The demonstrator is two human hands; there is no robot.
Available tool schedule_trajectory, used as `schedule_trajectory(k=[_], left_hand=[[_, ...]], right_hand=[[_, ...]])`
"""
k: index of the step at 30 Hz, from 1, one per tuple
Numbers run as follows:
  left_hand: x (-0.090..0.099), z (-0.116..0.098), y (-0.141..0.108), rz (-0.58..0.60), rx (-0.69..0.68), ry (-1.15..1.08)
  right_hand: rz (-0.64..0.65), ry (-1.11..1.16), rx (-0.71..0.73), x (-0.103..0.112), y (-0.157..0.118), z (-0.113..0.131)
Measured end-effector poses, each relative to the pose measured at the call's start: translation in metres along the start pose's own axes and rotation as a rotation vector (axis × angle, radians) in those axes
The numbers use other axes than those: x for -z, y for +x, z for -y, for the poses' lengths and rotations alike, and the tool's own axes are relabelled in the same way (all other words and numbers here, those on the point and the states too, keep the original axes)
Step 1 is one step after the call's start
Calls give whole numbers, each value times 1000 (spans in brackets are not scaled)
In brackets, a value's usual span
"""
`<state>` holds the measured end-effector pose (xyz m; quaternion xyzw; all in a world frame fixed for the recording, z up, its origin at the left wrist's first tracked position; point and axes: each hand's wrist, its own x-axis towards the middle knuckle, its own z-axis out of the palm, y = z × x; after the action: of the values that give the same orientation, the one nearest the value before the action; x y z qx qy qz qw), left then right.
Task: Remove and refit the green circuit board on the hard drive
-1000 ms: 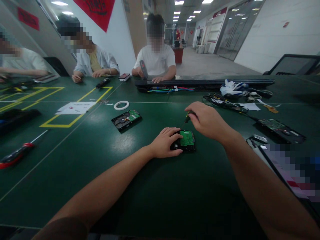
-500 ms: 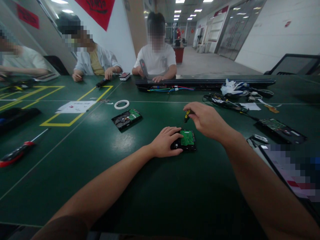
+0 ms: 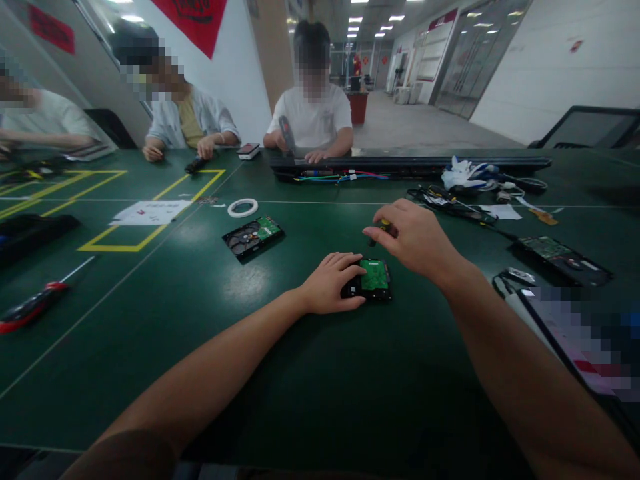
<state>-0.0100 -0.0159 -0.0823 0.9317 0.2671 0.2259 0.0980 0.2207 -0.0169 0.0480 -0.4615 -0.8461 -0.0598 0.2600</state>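
Note:
A hard drive (image 3: 376, 276) lies on the green table with its green circuit board facing up. My left hand (image 3: 333, 283) holds it from the left, thumb along the near edge and fingers across the far side. Between the closed thumb and fingers of my right hand (image 3: 415, 235) is a small black-and-yellow screwdriver (image 3: 385, 225). Its lower end points down just beyond the drive's far edge; whether it touches the drive I cannot tell. Part of the handle is covered by my fingers.
A second hard drive (image 3: 254, 237) and a roll of white tape (image 3: 243, 208) lie to the left. Farther left is a red-and-black screwdriver (image 3: 37, 303). Another drive (image 3: 563, 259), cables (image 3: 445, 203) and white gloves (image 3: 467, 175) are on the right. Co-workers sit across the table.
My right thumb has moved left and my fingers have turned around the screwdriver, covering more of its handle. My left hand and the hard drive stay in place.

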Motion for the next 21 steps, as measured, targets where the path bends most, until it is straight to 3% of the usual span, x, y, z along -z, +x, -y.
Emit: schedule_trajectory(k=[6, 21], left_hand=[[2, -1, 1, 3, -5, 4], [3, -2, 1, 5, 10, -21]], right_hand=[[-30, 63, 23, 0, -1, 1], [53, 182, 79, 2, -1, 3]])
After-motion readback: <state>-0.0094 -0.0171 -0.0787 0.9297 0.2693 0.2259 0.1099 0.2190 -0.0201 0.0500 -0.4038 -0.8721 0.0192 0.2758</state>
